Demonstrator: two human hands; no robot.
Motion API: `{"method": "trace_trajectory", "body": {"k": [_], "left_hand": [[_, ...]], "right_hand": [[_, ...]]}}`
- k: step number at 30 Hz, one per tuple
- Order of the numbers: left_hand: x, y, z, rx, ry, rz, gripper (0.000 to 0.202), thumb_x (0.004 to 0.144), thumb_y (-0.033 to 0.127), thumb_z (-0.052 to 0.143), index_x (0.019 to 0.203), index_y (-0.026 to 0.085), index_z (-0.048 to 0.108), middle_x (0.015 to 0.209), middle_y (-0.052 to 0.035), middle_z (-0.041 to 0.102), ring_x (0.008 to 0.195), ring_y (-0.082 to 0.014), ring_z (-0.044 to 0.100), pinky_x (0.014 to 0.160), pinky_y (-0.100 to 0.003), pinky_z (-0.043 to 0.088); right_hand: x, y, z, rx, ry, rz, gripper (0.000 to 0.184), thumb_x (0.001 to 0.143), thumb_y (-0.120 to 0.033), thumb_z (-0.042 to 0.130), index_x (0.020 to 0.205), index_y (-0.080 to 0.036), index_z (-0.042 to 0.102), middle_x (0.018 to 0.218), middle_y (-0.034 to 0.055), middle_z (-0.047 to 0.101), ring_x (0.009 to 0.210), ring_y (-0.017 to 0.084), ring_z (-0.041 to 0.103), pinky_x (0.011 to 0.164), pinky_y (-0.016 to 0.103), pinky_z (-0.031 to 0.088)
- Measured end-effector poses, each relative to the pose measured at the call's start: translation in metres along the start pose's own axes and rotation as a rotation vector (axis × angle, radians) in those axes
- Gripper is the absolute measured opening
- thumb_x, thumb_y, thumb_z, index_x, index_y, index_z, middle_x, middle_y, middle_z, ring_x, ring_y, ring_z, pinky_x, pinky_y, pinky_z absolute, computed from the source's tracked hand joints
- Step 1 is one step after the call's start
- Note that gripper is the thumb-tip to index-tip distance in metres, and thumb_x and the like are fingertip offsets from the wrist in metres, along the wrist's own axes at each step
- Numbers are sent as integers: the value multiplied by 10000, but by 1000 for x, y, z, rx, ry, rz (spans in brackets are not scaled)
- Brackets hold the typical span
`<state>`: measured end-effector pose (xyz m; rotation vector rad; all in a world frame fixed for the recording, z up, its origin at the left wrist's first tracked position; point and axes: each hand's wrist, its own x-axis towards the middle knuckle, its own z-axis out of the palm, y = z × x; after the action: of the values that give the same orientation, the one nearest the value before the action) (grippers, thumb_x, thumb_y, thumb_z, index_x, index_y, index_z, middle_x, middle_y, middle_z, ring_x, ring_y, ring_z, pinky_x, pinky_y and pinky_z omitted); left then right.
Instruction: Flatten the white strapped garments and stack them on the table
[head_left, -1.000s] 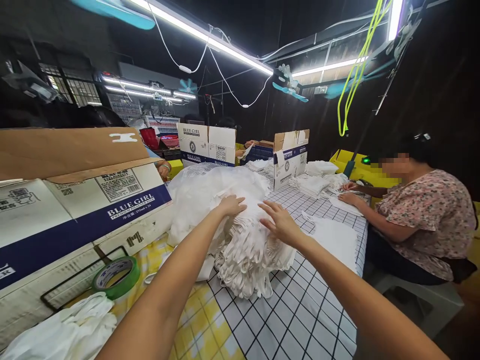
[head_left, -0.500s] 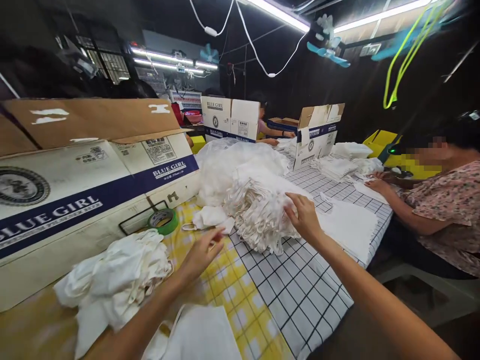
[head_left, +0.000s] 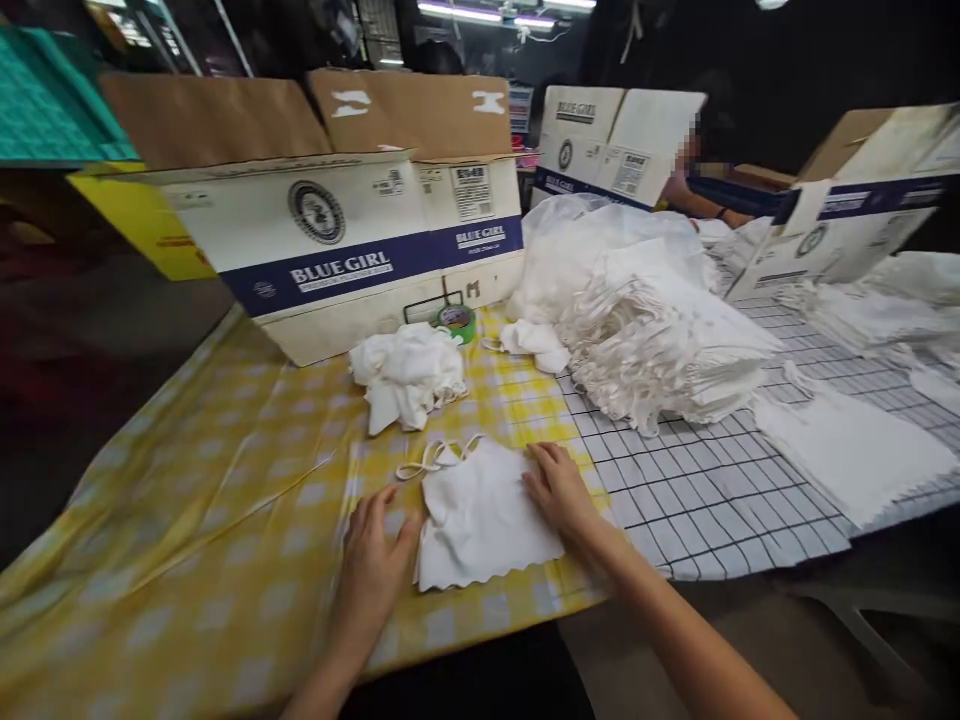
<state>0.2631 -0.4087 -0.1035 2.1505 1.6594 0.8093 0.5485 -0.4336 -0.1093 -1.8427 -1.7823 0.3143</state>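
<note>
A small white camisole (head_left: 480, 525) with thin straps lies spread on the yellow checked tablecloth (head_left: 247, 560), its scalloped hem towards me. My left hand (head_left: 375, 550) is beside its left edge, fingers apart and palm down; whether the thumb touches the cloth I cannot tell. On the camisole's right edge rests my right hand (head_left: 561, 490), open with its fingers laid flat. Just beyond is a crumpled heap of white garments (head_left: 409, 372). To the right stands a thick stack of folded white garments (head_left: 660, 335) with straps hanging out.
An opened Blue Girl carton (head_left: 330, 260) stands at the back left, with a roll of green tape (head_left: 457, 322) before it. Two more cartons are farther back. White garments (head_left: 855, 440) lie on the grid-patterned cloth (head_left: 675, 510) at right. A co-worker's arm (head_left: 705, 205) shows behind.
Both hands have come back from beside the stack to the camisole near the table's front edge; the right has left the stack. My view has turned left and down.
</note>
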Motion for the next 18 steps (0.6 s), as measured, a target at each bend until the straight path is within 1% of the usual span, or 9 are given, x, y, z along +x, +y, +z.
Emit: {"method": "trace_trajectory", "body": {"k": [2,4,5,7,10,12,13,16,18], "left_hand": [[-22,-2,-2,45,-6,-31,344,795,433,490,1066,221,505,1024,-80,559,1004,-260,513,874,-434,425],[-39,3,0,108,-44,-58,324,773,466,514,969,210,547,992,-80,560,964,-270,508,832,-445,424],[-43,8,2,137,-66,-67,320,760,476,528,934,209,561,992,-81,557,959,-277,501,811,-449,421],[-46,20,6,166,-100,-64,278,736,455,563,868,212,581,992,-80,552,958,-286,488,779,-443,413],[-40,32,12,88,-140,-16,125,728,329,579,766,210,578,941,-67,563,932,-263,493,791,-409,400],[-33,31,12,-52,-174,-9,80,753,275,536,724,204,555,865,-49,575,867,-226,517,781,-366,405],[-28,29,10,-139,-201,-30,94,770,277,510,726,202,545,819,-37,580,814,-206,532,743,-336,415],[-12,17,-9,-360,-247,-157,175,796,363,473,779,200,534,682,6,576,647,-164,541,586,-258,399],[-2,9,-33,-443,-197,-215,225,786,425,484,798,205,528,632,28,561,587,-145,524,539,-234,374]], "right_hand": [[9,-7,10,-39,-25,30,463,798,-316,530,1244,-213,460,1188,119,514,1073,278,467,872,438,391],[15,-12,19,-90,-33,70,499,780,-357,551,1246,-210,450,1162,120,529,1049,285,479,842,427,390],[16,-14,23,-108,-37,90,479,775,-366,554,1219,-211,469,1126,113,546,1024,281,492,829,417,388],[16,-17,28,-125,-45,127,365,777,-362,539,1108,-207,529,1026,90,578,958,262,518,803,394,387],[10,-20,33,-173,-35,150,168,786,-314,500,879,-194,573,910,74,578,877,237,526,759,357,394],[4,-22,34,-215,14,129,100,783,-269,481,769,-193,546,906,82,562,861,231,517,737,340,395],[0,-25,34,-220,43,122,91,783,-252,468,732,-197,520,901,82,558,845,227,515,721,333,396],[-7,-41,31,-119,57,171,133,819,-268,412,700,-214,435,738,41,550,676,194,508,607,301,385],[-8,-59,24,10,28,217,182,844,-328,386,695,-223,392,600,-9,491,558,167,466,524,271,348]]}}
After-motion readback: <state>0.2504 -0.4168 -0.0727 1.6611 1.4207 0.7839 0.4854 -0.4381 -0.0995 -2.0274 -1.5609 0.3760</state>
